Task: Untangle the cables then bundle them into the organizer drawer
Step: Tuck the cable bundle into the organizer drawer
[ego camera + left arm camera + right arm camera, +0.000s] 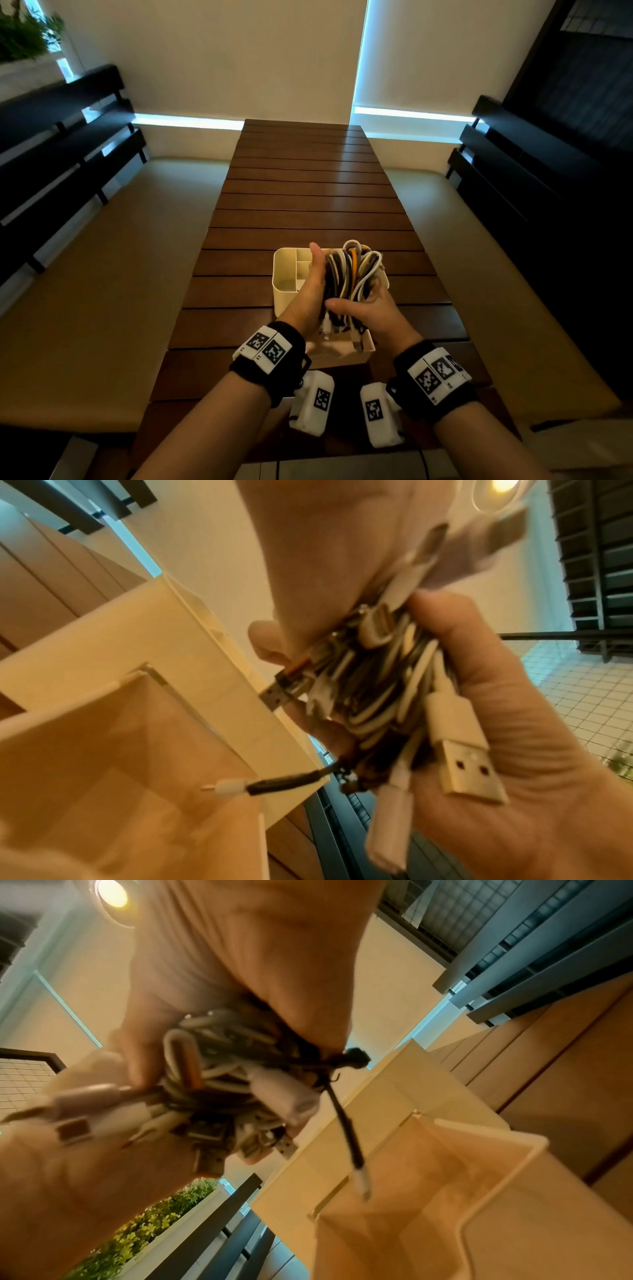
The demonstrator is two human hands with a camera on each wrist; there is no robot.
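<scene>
A bundle of white, black and orange cables (352, 274) is held upright between both hands, just above the cream organizer (284, 270) on the table. My left hand (313, 284) grips the bundle's left side, fingers pointing up. My right hand (363, 311) grips its lower right, thumb across the front. The organizer's drawer (346, 346) is pulled out beneath the hands. In the left wrist view, USB plugs (469, 767) stick out of the bundle (373, 685) over my palm. A black cable end with a white tip (274, 780) dangles over the open drawer (120, 750), also in the right wrist view (346, 1123).
The organizer stands on a long slatted wooden table (308, 192). Cushioned benches (102, 274) with dark slatted backs run along both sides. The organizer's top compartments (291, 257) show nothing inside them.
</scene>
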